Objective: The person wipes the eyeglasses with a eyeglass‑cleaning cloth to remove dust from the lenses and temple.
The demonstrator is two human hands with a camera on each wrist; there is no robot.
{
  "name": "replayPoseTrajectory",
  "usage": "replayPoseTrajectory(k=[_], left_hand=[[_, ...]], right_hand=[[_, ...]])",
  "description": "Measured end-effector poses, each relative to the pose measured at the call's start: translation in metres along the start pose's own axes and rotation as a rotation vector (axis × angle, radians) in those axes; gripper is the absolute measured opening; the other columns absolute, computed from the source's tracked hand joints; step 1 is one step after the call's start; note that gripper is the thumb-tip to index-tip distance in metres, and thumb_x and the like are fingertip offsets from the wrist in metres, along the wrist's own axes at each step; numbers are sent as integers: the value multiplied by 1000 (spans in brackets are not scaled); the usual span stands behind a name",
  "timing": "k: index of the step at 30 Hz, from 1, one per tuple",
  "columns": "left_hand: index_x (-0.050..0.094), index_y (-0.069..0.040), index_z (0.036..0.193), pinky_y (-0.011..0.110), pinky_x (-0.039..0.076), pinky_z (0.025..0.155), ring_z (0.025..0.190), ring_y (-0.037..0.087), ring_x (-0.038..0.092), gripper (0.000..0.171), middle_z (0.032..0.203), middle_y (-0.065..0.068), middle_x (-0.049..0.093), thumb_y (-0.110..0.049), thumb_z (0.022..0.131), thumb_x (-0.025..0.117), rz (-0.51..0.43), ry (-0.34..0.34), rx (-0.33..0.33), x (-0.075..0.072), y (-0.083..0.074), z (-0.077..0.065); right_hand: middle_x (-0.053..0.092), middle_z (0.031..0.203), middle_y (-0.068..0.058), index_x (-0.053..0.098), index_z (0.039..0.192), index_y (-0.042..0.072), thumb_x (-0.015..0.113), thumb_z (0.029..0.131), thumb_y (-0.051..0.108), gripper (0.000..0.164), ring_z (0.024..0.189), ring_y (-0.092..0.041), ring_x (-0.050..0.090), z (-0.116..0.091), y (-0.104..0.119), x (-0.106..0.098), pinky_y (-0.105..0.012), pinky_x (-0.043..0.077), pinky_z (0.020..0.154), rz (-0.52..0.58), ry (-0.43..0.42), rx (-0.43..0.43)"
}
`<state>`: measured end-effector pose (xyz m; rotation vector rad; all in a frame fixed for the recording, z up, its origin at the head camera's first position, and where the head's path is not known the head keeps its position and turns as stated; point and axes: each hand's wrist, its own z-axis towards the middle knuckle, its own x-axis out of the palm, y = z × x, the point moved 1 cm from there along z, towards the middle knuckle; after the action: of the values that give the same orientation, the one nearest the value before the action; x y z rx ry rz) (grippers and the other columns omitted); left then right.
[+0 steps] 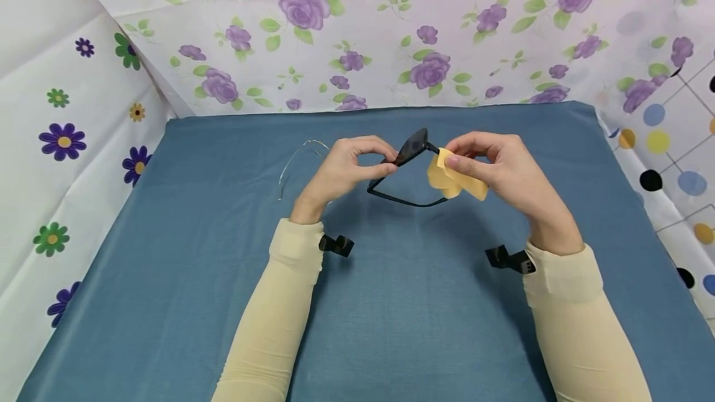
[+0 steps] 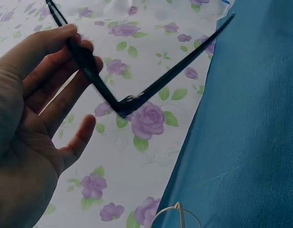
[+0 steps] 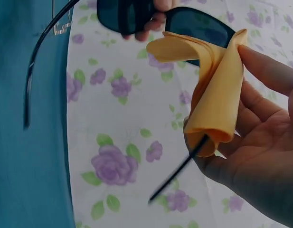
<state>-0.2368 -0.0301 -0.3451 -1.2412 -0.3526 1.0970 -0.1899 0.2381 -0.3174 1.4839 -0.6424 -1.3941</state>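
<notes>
Black sunglasses (image 1: 414, 146) with dark lenses are held in the air above the blue cloth, both temples unfolded. My left hand (image 1: 353, 166) pinches the front frame between thumb and fingers, near the middle in the right wrist view. A yellow cleaning cloth (image 3: 216, 95) is folded around one temple, and my right hand (image 1: 494, 163) pinches it there. The tip of that temple (image 3: 177, 171) sticks out below the cloth in the right wrist view. The other temple (image 2: 170, 71) extends free in the left wrist view.
Thin wire-rimmed eyeglasses (image 1: 286, 172) lie on the blue table cloth (image 1: 223, 278) beyond my left hand, partly hidden by it. A purple-flowered sheet (image 1: 385, 30) hangs behind the table. Patterned sheets flank both sides. Black straps (image 1: 337, 245) stick out at my cuffs.
</notes>
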Motion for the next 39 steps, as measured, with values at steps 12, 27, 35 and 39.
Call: replayPoseTrajectory(k=[12,27,35,39], left_hand=[[72,2,96,47,46,96,100,18,61,8,103,12,68,-2,89,72,33,38,61,6,-6,1],[71,2,96,50,47,93,101,18,60,9,105,12,67,-1,88,72,-8,-5,72,-2,-13,1],[71,2,96,40,49,91,100,21,61,8,103,10,67,0,89,71,-26,-62,65,-11,-11,-4],[72,4,97,38,49,91,100,21,62,9,103,10,68,0,88,71,-23,-108,58,-16,-12,-5]], right_hand=[[71,89,-13,64,113,-6,59,99,12,23,79,-26,66,5,-13,-1,-31,53,81,423,245,55],[71,94,-12,62,115,-7,42,103,-1,24,85,-25,66,9,-25,-8,-35,50,89,609,533,-14],[71,95,-14,60,116,-10,41,103,-3,24,85,-27,67,10,-34,-10,-36,48,93,588,567,-2],[71,95,-16,59,115,-12,40,103,-4,24,84,-29,67,10,-37,-13,-37,48,95,578,569,-11]])
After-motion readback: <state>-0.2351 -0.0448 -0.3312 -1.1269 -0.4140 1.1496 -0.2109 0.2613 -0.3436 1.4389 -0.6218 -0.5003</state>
